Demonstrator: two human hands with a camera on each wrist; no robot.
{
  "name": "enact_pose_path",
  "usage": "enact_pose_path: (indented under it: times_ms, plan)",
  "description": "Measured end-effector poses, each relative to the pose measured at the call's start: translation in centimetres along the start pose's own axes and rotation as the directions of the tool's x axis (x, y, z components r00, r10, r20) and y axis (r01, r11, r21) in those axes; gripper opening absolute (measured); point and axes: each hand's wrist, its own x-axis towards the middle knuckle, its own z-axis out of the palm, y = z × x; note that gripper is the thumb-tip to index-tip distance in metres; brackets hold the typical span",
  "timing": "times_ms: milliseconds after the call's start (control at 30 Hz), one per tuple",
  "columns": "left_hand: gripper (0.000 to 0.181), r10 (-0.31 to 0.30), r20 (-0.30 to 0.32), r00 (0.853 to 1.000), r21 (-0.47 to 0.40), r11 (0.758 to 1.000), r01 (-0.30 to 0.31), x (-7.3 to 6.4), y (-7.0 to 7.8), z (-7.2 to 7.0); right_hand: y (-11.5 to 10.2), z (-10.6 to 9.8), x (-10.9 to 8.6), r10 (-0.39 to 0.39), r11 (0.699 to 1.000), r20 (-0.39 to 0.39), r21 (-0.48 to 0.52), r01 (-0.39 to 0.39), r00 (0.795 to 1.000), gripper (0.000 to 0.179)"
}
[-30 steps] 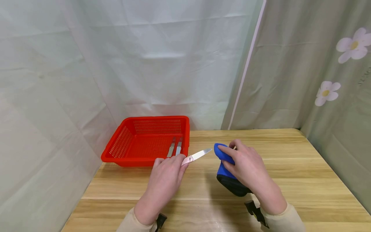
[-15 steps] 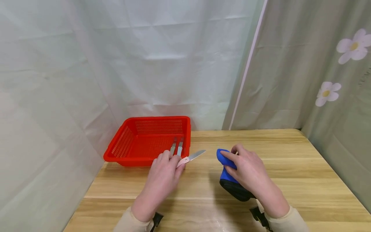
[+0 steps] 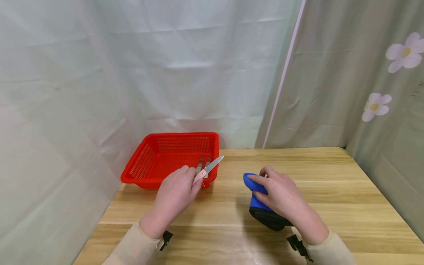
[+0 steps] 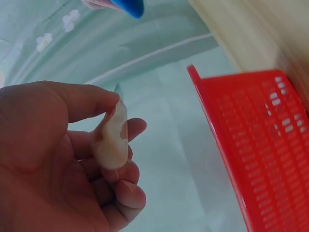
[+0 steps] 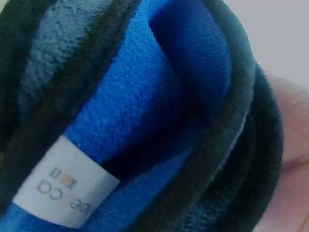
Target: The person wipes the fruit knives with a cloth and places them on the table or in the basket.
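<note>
My left hand (image 3: 177, 189) pinches the pale pink handle of a knife (image 3: 200, 176) between thumb and fingers; its blade points up and to the right, over the near right rim of the red basket (image 3: 132, 181). From the left wrist, the knife handle (image 4: 115, 140) appears end-on. Two more knives (image 3: 200, 164) lie at the right inside the basket, partly covered by the held one. My right hand (image 3: 281, 189) grips a folded blue cloth (image 3: 256, 201) with black edging, held bunched. Close up in the right wrist view, the cloth (image 5: 130, 92) shows fuzzy folds and a white label.
A wooden table (image 3: 228, 232) spans the space beneath both hands. Pale curtains (image 3: 195, 73) hang behind it and along both sides, with flowers printed at the right. Black straps (image 3: 298, 246) are fastened at the wrists.
My left hand has moved left with the knife, and the blade has tilted more upward, now over the basket's rim. My right hand with the cloth has stayed nearly in place, slightly lower.
</note>
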Motion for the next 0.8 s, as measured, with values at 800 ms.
enact_pose_path:
  times_ms: [800]
  plan:
    - [0.022,-0.207,0.217,0.954,0.131,0.975,0.182,5.1,-5.7,-0.2,0.0,2.9,1.7,-0.045,0.999,0.099,0.01,0.044,0.994,0.042]
